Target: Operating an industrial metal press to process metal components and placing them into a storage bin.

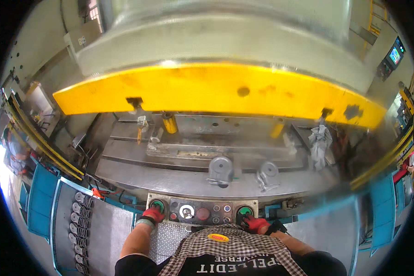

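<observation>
My left hand [153,214], in a red glove, rests with its fingers on a round green button [158,203] at the left end of a control panel [177,203]. At the panel's right end, my right hand [255,224], gloved alike, lies over a second green button [245,210]. Neither hand grips anything; the fingers look stretched out. Beyond the panel, two grey metal parts with round tops, one part [221,169] nearer the middle and another part [267,175] to its right, sit on the front of the press bed [179,175].
A large yellow press beam [207,87] spans above the bed. Grey cloth [320,145] hangs at the bed's right. Several similar metal parts [74,228] line a side table [106,230] at left. Another table [329,230] stands at right. A lit screen [394,55] is far right.
</observation>
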A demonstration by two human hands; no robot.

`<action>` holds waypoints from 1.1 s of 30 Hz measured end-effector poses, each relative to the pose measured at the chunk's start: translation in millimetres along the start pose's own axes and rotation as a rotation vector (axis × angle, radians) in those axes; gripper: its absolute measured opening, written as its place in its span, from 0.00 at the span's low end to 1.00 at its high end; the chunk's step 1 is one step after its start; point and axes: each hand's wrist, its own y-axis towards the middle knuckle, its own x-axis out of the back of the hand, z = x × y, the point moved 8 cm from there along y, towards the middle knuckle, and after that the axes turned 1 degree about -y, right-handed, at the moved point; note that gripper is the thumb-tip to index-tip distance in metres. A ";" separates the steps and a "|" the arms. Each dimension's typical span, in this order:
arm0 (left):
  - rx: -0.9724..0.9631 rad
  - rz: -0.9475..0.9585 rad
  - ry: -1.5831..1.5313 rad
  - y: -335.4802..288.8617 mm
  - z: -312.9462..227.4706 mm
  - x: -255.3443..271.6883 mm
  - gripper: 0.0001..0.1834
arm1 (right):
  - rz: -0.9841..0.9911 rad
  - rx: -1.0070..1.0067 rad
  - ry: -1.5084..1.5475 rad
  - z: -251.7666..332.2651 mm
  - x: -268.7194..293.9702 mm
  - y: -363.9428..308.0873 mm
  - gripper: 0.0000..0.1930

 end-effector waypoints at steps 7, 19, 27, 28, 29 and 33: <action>0.009 -0.004 0.018 6.2 4.6 -6.6 0.38 | -0.063 0.035 0.018 2.1 1.1 -1.7 0.29; -0.663 0.014 -0.425 -0.2 -193.0 230.2 0.22 | 0.009 -0.138 0.166 11.6 24.4 -5.7 0.24; -0.448 -0.786 -0.259 36.8 -366.6 432.6 0.45 | -0.299 -0.454 1.050 -1.8 36.4 -26.1 0.21; -0.372 -0.745 -0.228 49.6 -380.4 437.0 0.48 | -0.434 -0.380 1.091 -2.7 42.9 -30.5 0.21; -0.294 -0.706 -0.193 60.9 -389.4 438.2 0.50 | -0.572 -0.304 1.123 -5.8 45.4 -35.0 0.21; -0.188 -0.649 -0.040 103.6 -407.1 436.8 0.50 | -0.771 -0.367 1.569 -22.5 32.5 -45.8 0.20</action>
